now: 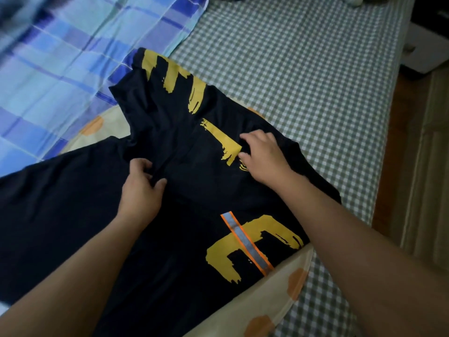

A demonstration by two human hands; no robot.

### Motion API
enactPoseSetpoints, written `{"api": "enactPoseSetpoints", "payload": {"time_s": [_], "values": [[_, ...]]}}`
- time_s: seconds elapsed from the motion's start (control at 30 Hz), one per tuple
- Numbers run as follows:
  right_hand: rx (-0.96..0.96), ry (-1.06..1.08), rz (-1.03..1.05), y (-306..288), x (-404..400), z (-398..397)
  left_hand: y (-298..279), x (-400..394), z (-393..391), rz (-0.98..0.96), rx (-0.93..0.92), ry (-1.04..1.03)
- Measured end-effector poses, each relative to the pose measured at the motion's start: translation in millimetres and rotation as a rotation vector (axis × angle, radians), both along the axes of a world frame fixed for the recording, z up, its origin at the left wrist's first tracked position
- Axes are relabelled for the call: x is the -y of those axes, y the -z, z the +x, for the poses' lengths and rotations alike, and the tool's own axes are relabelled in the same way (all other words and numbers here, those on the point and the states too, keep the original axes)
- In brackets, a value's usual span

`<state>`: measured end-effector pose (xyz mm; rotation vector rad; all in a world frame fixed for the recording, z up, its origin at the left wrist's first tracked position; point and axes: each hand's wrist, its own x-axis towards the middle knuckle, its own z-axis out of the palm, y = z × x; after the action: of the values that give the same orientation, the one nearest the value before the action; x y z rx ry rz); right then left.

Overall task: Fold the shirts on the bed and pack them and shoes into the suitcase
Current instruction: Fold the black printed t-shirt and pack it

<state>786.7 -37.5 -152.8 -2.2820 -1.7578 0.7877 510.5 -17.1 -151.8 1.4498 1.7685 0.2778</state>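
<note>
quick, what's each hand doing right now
Left hand: pinching a fold of the black shirt.
Right hand: fingers curled into the same shirt.

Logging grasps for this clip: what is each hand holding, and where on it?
Both hold the black shirt with yellow brush-stroke print: the left hand pinches a fold of fabric near its middle, and the right hand grips fabric beside a yellow stripe.

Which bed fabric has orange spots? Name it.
The cream sheet under the black shirt; the blue plaid blanket and green gingham sheet are only checked.
</note>
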Motion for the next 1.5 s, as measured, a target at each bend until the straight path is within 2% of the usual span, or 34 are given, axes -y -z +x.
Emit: {"api": "enactPoseSetpoints", "payload": {"time_s": [0.1,0.23,0.4,0.57,0.73,0.83,0.93,1.03,1.07,1.13,1.2,1.27,1.4,1.5], "values": [[-0.051,-0.044,-0.001,8,-53,-21,7,3,-7,0.081,-0.070,0.077],[-0.134,0.012,-0.083,12,-96,-42,13,-3,-9,0.013,-0.031,0.027],[-0.266,0.245,0.014,16,-109,-38,3,-10,-8,0.079,0.210,-0.183],[-0.253,0.214,-0.013,13,-109,-43,8,-21,-7,-0.027,0.202,-0.278],[-0.601,0.308,0.157,-38,-52,-30,-30,-1,-1,0.020,0.409,-0.238],[-0.763,0.322,0.183,-79,32,-9,-61,46,-2,0.045,0.550,-0.007],[-0.655,0.308,0.048,-82,126,18,-61,99,-4,0.098,0.426,0.397],[-0.314,0.187,-0.173,-54,186,39,-36,130,-4,0.246,0.106,0.851],[-0.219,0.151,-0.211,-46,195,42,-27,132,-6,0.291,0.007,0.904],[-0.117,0.178,-0.160,-42,193,42,-16,125,-12,0.331,-0.125,0.807],[-0.102,0.255,-0.031,-41,168,40,-10,112,-18,0.330,-0.200,0.655],[-0.096,0.236,0.052,-32,127,38,-5,99,-22,0.309,-0.262,0.616],[-0.009,0.042,-0.110,0,50,32,1,87,-22,0.301,-0.272,0.587],[0.097,0.006,-0.087,13,30,36,-2,82,-18,0.210,-0.263,0.444]]}}
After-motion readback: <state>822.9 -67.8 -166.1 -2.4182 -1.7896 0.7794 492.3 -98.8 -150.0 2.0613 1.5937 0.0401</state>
